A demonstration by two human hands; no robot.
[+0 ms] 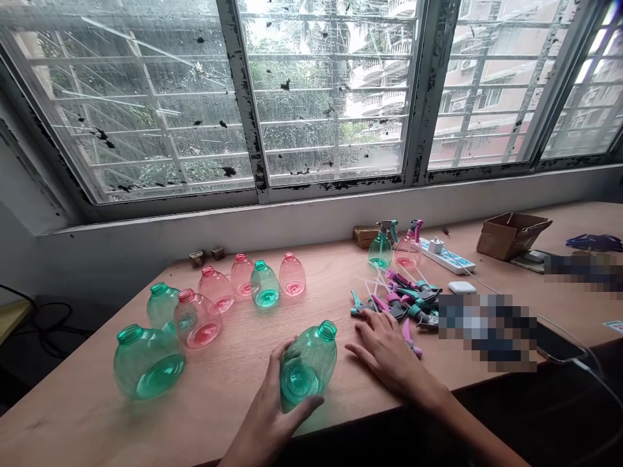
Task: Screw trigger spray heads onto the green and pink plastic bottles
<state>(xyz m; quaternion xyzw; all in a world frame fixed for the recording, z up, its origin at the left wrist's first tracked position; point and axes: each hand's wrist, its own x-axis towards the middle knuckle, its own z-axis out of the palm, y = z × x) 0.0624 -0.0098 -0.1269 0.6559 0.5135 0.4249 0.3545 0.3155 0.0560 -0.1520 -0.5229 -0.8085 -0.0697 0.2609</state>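
Note:
My left hand (272,415) grips a green plastic bottle (309,363) lying tilted on the wooden table (243,363), its open neck pointing away from me. My right hand (387,353) rests on the table with fingers spread and flat, beside a pile of pink and green spray trigger heads (399,301); a pink one lies right by its fingers. Several empty pink and green bottles (214,295) stand at the left. Two bottles with trigger heads fitted, a green one (381,246) and a pink one (409,246), stand at the back.
A white power strip (448,256) and a cardboard box (511,235) sit at the back right. A small white case (461,287) and a phone with a cable (557,340) lie to the right. A barred window fills the wall behind the table.

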